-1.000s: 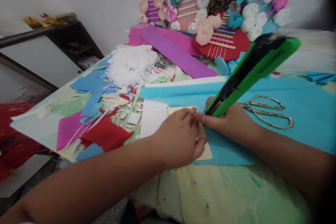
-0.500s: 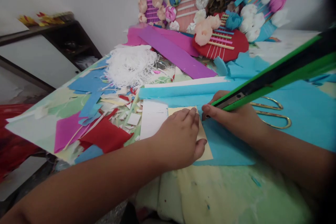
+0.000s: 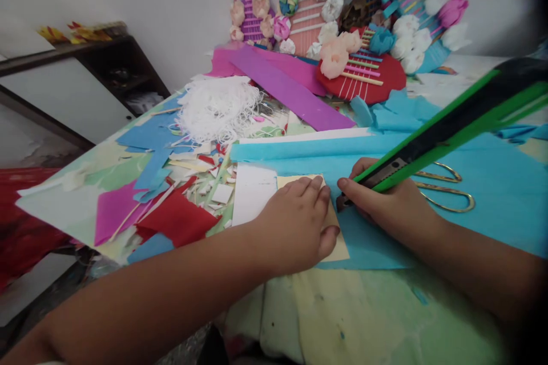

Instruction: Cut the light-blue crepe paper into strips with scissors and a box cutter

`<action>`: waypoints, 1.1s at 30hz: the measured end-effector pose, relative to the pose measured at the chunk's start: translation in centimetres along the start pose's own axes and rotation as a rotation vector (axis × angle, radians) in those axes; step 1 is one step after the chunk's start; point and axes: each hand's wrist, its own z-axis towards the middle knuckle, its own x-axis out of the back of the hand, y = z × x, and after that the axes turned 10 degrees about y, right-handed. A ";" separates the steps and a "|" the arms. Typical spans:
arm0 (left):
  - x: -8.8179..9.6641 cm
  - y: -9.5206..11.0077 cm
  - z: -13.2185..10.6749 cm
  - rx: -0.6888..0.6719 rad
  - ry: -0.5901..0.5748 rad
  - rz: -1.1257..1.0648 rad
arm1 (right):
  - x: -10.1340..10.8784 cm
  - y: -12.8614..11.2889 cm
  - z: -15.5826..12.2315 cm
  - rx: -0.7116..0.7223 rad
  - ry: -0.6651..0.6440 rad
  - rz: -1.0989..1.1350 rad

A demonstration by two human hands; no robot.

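Observation:
My left hand (image 3: pixel 297 222) lies flat over a pale yellow card (image 3: pixel 341 248), fingers stretched forward and the thumb out to the right. Under the card is blue paper (image 3: pixel 377 245), with a white sheet (image 3: pixel 248 191) to its left. My right hand (image 3: pixel 385 199) is closed around a green and black utility knife (image 3: pixel 436 137). The knife's blade points down at the blue paper, just beside the card's right edge; whether the tip touches cannot be made out. Gold scissor handles (image 3: pixel 449 189) show beyond my right wrist, the rest of the scissors hidden.
White string (image 3: pixel 216 108) is heaped at the back left, near paper scraps and red paper (image 3: pixel 182 222). A purple strip (image 3: pixel 291 88) crosses the back. Behind it stand flower-decorated guitar shapes, one with a red body (image 3: pixel 385 82). A cabinet (image 3: pixel 72 91) stands at left.
The knife in my right hand has moved down along the card's right edge, toward me. My left hand stays on the card. The whole view has shifted slightly.

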 end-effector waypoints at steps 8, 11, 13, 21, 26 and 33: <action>0.2 -0.1 0.1 -0.019 -0.009 0.014 | 0.1 0.8 0.3 0.135 -0.008 -0.037; 0.2 -0.1 0.0 -0.020 -0.006 0.025 | 0.0 0.9 0.3 0.138 -0.011 -0.034; 0.1 0.0 0.0 -0.021 -0.002 0.032 | 0.0 0.8 0.3 0.142 -0.014 -0.031; 0.0 -0.1 0.2 -0.024 0.022 0.026 | -0.1 0.8 0.4 0.179 -0.009 -0.062; -0.2 -0.2 0.1 -0.020 0.019 -0.006 | -0.4 0.7 0.3 0.255 -0.031 -0.096; -0.1 -0.2 0.3 -0.023 -0.002 -0.030 | -0.3 0.8 0.1 0.250 -0.009 -0.104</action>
